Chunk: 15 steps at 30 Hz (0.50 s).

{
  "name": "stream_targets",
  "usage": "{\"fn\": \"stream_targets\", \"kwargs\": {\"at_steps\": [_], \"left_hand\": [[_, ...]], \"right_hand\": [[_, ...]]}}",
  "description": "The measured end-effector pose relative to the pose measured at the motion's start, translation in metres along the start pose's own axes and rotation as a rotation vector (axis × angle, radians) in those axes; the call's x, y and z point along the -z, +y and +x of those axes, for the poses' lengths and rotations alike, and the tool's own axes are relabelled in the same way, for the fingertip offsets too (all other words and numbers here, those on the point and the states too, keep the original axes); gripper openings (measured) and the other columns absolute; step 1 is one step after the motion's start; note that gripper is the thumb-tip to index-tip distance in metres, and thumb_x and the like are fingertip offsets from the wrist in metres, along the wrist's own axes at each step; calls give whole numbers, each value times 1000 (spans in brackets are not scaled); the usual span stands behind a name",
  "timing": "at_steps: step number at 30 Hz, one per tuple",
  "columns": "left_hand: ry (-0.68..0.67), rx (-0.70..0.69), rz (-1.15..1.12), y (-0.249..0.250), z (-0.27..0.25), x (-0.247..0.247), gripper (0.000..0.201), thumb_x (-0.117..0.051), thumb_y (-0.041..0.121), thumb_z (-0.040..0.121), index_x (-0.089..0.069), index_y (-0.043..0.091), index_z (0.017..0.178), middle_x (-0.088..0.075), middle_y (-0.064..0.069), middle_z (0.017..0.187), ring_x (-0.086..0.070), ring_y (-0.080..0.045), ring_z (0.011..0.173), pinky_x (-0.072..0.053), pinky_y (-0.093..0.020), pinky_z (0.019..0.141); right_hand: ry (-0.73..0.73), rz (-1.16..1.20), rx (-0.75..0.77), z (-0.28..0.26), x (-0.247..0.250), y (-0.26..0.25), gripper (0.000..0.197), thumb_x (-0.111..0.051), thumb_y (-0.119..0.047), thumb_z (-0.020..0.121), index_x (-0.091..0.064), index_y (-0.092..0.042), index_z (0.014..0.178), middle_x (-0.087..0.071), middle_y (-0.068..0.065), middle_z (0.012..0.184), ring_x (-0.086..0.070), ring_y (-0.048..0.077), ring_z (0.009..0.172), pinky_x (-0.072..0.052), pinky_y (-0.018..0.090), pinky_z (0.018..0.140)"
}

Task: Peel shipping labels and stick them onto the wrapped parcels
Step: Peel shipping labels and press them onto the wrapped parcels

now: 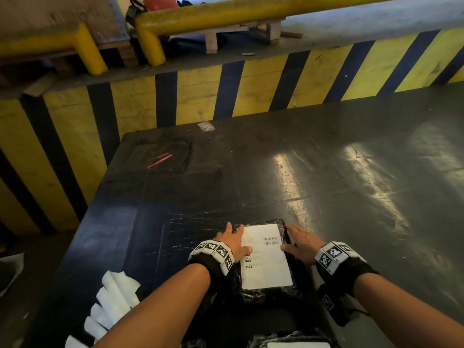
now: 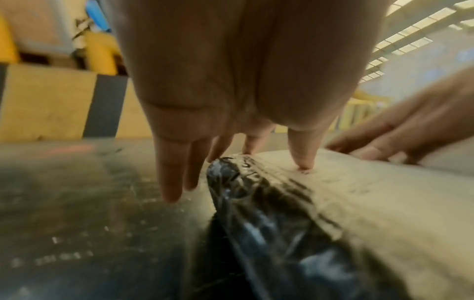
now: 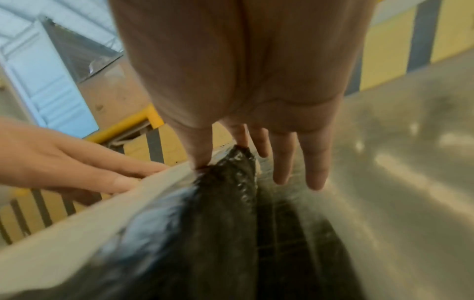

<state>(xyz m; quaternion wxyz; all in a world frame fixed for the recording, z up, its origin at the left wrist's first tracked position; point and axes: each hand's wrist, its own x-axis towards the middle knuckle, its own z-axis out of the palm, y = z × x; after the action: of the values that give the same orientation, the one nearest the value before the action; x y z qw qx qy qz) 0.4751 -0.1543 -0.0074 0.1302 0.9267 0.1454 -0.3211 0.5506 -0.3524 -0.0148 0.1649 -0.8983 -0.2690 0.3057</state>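
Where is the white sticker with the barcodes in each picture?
Head view: the white label sits low in the middle, on top of the black parcel, between the left hand and the right hand.
Left wrist view: it is the pale sheet at right.
Right wrist view: it is the pale band at lower left.
Shared landmark: the yellow and black striped wall.

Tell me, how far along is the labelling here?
Done: a white label already lies flat on the black-wrapped parcel. In hand: left hand and right hand rest on its sides with straight fingers. Left: loose white sheets wait nearby.
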Motion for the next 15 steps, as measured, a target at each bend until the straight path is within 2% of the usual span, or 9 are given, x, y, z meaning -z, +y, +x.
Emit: {"fn": "stream_targets", "kwargs": {"at_steps": [3,8,11,15], "left_hand": [[-5,63,-103,7,4,-3,78,-44,48,93,3,23,150,11,-15,158,-25,-38,141,-32,-44,113],[6,139,-298,15,4,-4,81,-49,43,93,3,22,150,9,-20,157,-35,-36,137,-32,-40,111],[4,170,-359,16,10,-3,87,-55,43,89,2,19,150,-9,-19,157,-35,-33,137,-32,-40,112],[90,172,-377,17,13,-6,85,-60,41,87,-10,12,150,-28,-14,152,-33,-31,137,-34,-40,111]], "right_hand": [[-5,147,-32,-5,-7,-2,65,-58,-31,88,-24,-18,142,-49,5,139,-51,24,122,-39,33,101],[6,188,-84,-7,-8,-8,67,-58,-31,89,-22,-18,144,-52,6,137,-53,25,120,-40,31,98],[16,193,-92,-8,-7,-10,64,-60,-29,87,-28,-18,141,-52,6,137,-52,25,121,-41,32,98],[24,178,-91,-10,-5,-14,60,-62,-29,86,-32,-16,137,-52,7,135,-52,25,121,-41,32,98]]}}
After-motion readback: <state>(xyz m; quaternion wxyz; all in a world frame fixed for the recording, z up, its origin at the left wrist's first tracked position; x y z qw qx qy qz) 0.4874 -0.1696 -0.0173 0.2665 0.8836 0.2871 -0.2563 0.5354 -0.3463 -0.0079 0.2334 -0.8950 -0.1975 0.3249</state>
